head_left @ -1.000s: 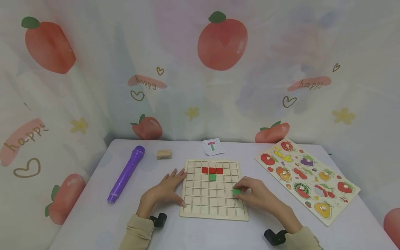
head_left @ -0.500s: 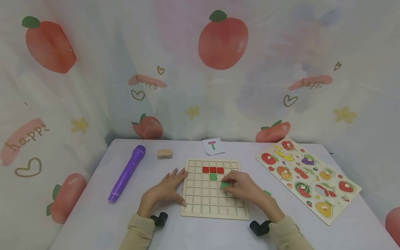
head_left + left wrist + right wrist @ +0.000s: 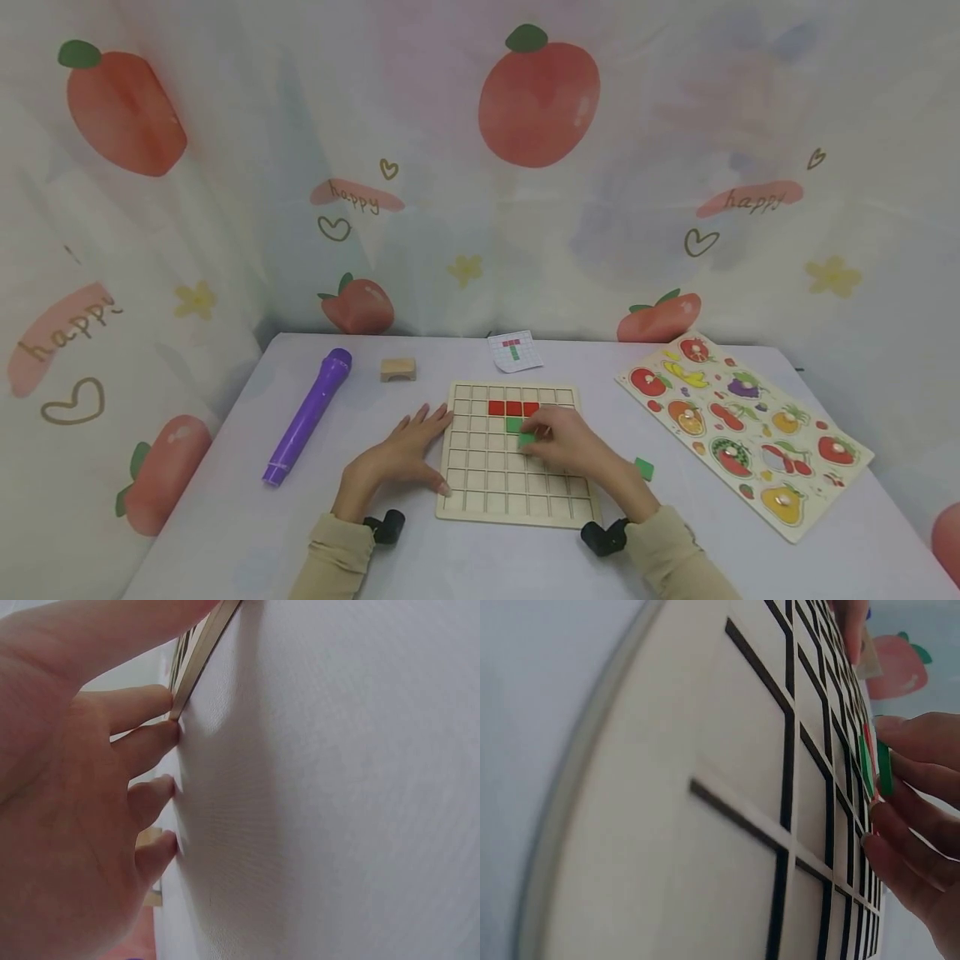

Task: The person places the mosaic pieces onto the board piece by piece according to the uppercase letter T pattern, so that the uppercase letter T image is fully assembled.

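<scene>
A wooden grid board (image 3: 480, 483) lies at the middle of the table. My right hand (image 3: 566, 442) pinches a green square tile (image 3: 885, 769) over the board, just below and right of a green tile (image 3: 513, 425) that sits in a cell. Three red tiles (image 3: 513, 408) form a row above that one, the rightmost partly behind the fingers. With fingers spread, my left hand (image 3: 405, 454) touches the board's left edge; in the left wrist view the fingertips (image 3: 166, 735) rest on the table beside it.
Another green tile (image 3: 644, 469) lies right of the board, by the right wrist. A fruit puzzle board (image 3: 750, 433) is at the right. A purple microphone (image 3: 307, 417), a wooden arch block (image 3: 397, 369) and a pattern card (image 3: 515, 352) lie left and behind.
My right hand has carried the green tile from the board's right edge leftward and away from me, close to the placed green tile. The left hand stays put.
</scene>
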The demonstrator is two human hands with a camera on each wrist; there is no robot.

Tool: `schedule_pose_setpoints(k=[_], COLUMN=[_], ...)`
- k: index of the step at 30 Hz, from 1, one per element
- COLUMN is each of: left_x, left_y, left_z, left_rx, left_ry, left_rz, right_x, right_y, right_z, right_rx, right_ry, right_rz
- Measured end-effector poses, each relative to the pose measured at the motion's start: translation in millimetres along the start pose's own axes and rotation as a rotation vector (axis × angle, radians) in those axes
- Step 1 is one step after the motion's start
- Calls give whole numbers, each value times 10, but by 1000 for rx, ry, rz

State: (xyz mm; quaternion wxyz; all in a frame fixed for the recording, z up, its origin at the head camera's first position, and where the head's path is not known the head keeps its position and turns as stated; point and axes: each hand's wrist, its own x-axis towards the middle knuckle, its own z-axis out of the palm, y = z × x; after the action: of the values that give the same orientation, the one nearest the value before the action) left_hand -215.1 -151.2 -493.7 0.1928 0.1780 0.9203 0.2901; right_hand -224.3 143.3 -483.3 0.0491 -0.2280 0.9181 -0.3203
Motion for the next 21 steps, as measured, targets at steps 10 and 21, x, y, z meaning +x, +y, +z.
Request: schedule_pose_setpoints(k=[10, 21], left_x=[4, 12], left_y=[-5, -20], left_z=[5, 6], left_rx=[6, -3], left_ry=[-2, 0], left_rz=[3, 3], right_x=[64, 100], right_y=[-96, -82], right_z=[60, 99], right_rx=[-43, -54], right_ry=[-11, -14], right_rz=[1, -77])
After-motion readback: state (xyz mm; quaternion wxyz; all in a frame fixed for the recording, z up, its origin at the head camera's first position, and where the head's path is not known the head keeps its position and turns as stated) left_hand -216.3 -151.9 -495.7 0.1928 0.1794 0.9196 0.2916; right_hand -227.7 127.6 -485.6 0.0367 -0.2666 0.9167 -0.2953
